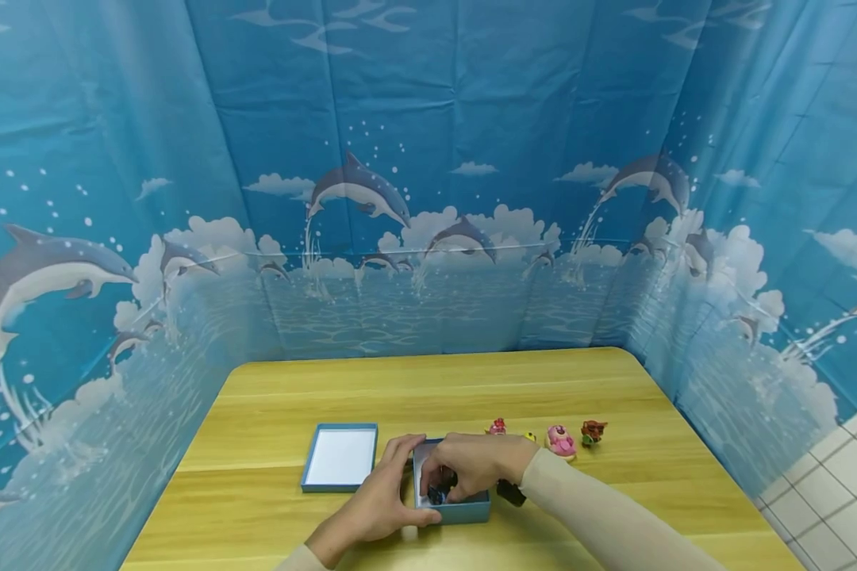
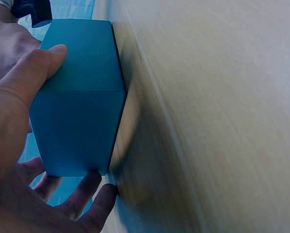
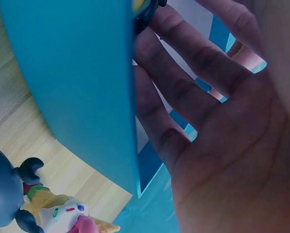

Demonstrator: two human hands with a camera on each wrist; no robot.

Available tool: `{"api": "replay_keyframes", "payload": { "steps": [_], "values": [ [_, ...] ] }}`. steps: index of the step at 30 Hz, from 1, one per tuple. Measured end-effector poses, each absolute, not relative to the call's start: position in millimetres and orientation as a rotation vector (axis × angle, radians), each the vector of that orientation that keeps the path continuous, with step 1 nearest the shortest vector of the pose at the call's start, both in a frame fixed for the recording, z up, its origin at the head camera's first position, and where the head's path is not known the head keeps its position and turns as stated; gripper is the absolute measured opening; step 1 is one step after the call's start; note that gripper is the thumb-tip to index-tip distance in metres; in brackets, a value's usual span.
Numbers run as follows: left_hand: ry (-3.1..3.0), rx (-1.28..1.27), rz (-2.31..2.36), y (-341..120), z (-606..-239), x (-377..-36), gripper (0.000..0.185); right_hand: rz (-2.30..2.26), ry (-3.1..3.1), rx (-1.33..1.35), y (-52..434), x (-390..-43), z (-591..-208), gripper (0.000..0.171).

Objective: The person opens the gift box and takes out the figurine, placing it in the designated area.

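Hands (image 1: 471,468) on square matte-blue cardboard box (image 1: 464,511)

Blue dolphin-print curtain (image 1: 428,159) walls, wooden table (image 1: 436,388), white tiled floor (image 1: 835,484).

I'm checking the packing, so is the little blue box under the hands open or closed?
Open. The blue box has no top on, the right hand reaches inside it, and the lid lies separately on the table beside it.

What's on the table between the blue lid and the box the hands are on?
Only the left hand, gripping the blue box beside the lid, in the head view.
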State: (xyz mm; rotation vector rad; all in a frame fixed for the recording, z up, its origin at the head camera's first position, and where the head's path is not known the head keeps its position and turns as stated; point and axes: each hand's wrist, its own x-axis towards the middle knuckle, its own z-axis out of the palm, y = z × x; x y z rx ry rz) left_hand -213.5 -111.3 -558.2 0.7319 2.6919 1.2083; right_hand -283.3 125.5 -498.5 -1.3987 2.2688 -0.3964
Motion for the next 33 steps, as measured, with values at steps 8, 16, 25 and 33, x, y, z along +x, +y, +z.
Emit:
{"api": "replay_keyframes", "payload": {
  "steps": [8, 16, 25, 33],
  "values": [
    [2.681, 0.729, 1.223, -112.1, -558.5, -214.4, 0.116, -0.39, 2.289, -1.378, 125.1, -282.0, -497.4, 0.03],
    [2.677, 0.737, 1.221, -112.6, -559.2, -213.7, 0.115, -0.412, 2.289, -1.372, 125.3, -280.6, -497.7, 0.029],
    [2.661, 0.738, 1.231, -112.9, -560.7, -214.9, 0.115, -0.499, 2.29, -1.379, 128.4, -280.1, -500.7, 0.03],
    [2.669, 0.746, 1.23, -112.8, -560.4, -215.8, 0.116, -0.517, 2.321, -1.362, 130.8, -280.6, -502.9, 0.028]
  ]
}}
